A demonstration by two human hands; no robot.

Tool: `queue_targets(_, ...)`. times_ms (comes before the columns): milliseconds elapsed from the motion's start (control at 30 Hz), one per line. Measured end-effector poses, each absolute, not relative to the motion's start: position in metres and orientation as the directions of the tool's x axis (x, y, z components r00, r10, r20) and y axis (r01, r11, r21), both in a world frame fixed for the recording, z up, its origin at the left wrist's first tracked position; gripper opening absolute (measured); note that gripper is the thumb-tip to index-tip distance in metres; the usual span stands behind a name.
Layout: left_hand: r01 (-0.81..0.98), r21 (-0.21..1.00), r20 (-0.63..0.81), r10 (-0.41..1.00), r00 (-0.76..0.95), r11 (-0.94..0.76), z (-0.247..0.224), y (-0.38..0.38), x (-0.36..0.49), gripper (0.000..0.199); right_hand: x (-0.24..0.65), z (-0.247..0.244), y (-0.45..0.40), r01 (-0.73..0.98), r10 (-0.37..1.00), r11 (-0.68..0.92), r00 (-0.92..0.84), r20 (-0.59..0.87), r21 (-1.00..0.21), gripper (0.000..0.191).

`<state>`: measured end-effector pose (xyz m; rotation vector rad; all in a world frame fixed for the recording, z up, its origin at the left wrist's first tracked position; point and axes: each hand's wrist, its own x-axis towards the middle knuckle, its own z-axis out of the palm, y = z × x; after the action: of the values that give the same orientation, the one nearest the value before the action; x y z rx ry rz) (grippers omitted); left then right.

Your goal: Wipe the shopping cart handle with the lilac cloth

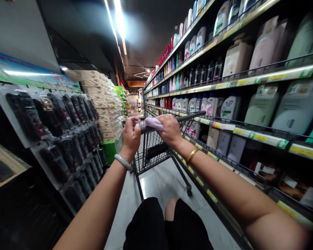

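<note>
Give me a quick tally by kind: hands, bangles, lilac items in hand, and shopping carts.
Hands: 2 (left hand, right hand)
Bangles: 2 (pale bangle, gold bangle)
Lilac item in hand: 1
Shopping cart: 1
Total: 6

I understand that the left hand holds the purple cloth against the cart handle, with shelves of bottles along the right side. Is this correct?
Not quite: the head view shows the right hand holding the purple cloth against the cart handle, not the left hand. The shelves of bottles are along the right side.
</note>
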<state>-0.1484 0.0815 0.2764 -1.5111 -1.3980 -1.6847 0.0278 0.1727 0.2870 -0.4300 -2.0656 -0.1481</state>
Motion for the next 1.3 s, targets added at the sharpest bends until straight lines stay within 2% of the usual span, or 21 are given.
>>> queue_targets(33, 0.846, 0.370, 0.921, 0.269, -0.281, -0.383, 0.277, 0.081, -0.151, 0.024, 0.025, 0.286, 0.169, 0.367, 0.224, 0.929, -0.455, 0.862, -0.048, 0.036)
queue_targets(133, 0.824, 0.383, 0.916, 0.289, -0.280, -0.417, 0.280, 0.079, -0.160, 0.021, 0.020, 0.290, 0.164, 0.262, 0.058, 0.958, -0.568, 0.821, 0.113, 0.043)
queue_targets(167, 0.820, 0.385, 0.913, 0.303, -0.272, -0.423, 0.282, 0.077, -0.163, 0.021, 0.020, 0.294, 0.166, 0.238, 0.044, 0.963, -0.599, 0.799, 0.126, 0.043)
queue_targets(200, 0.817, 0.387, 0.910, 0.320, -0.263, -0.428, 0.283, 0.076, -0.167, 0.021, 0.020, 0.298, 0.170, 0.245, 0.074, 0.964, -0.614, 0.786, 0.101, 0.040)
queue_targets(300, 0.803, 0.401, 0.900, 0.351, -0.257, -0.441, 0.285, 0.072, -0.177, 0.021, 0.023, 0.309, 0.184, 0.383, 0.297, 0.921, -0.567, 0.768, -0.074, 0.034)
queue_targets(367, 0.795, 0.414, 0.897, 0.347, -0.273, -0.444, 0.286, 0.071, -0.181, 0.020, 0.022, 0.312, 0.188, 0.444, 0.365, 0.889, -0.536, 0.761, -0.114, 0.031)
queue_targets(533, 0.761, 0.483, 0.865, 0.372, -0.337, -0.432, 0.288, 0.065, -0.190, 0.020, 0.014, 0.309, 0.177, 0.418, 0.289, 0.908, -0.593, 0.751, -0.019, 0.030)
queue_targets(767, 0.751, 0.532, 0.829, 0.421, -0.369, -0.390, 0.294, 0.056, -0.199, 0.024, 0.001, 0.304, 0.169, 0.438, 0.296, 0.899, -0.570, 0.766, -0.022, 0.035)
queue_targets(967, 0.799, 0.496, 0.833, 0.446, -0.328, -0.339, 0.297, 0.046, -0.203, 0.024, -0.002, 0.306, 0.168, 0.430, 0.279, 0.903, -0.592, 0.756, 0.003, 0.041)
queue_targets(1033, 0.824, 0.470, 0.836, 0.461, -0.299, -0.318, 0.298, 0.043, -0.205, 0.025, -0.004, 0.316, 0.166, 0.407, 0.272, 0.913, -0.639, 0.719, 0.017, 0.034)
queue_targets(1167, 0.861, 0.417, 0.815, 0.540, -0.211, -0.292, 0.308, 0.037, -0.218, 0.028, -0.021, 0.334, 0.150, 0.473, 0.395, 0.879, -0.647, 0.653, -0.064, 0.020)
queue_targets(1233, 0.895, 0.372, 0.754, 0.643, -0.134, -0.248, 0.318, 0.033, -0.226, 0.031, -0.031, 0.335, 0.142, 0.449, 0.326, 0.894, -0.656, 0.681, 0.005, 0.021)
queue_targets(1300, 0.950, 0.282, 0.645, 0.760, -0.083, -0.136, 0.330, 0.028, -0.228, 0.034, -0.035, 0.332, 0.141, 0.326, 0.130, 0.932, -0.709, 0.693, 0.158, 0.025)
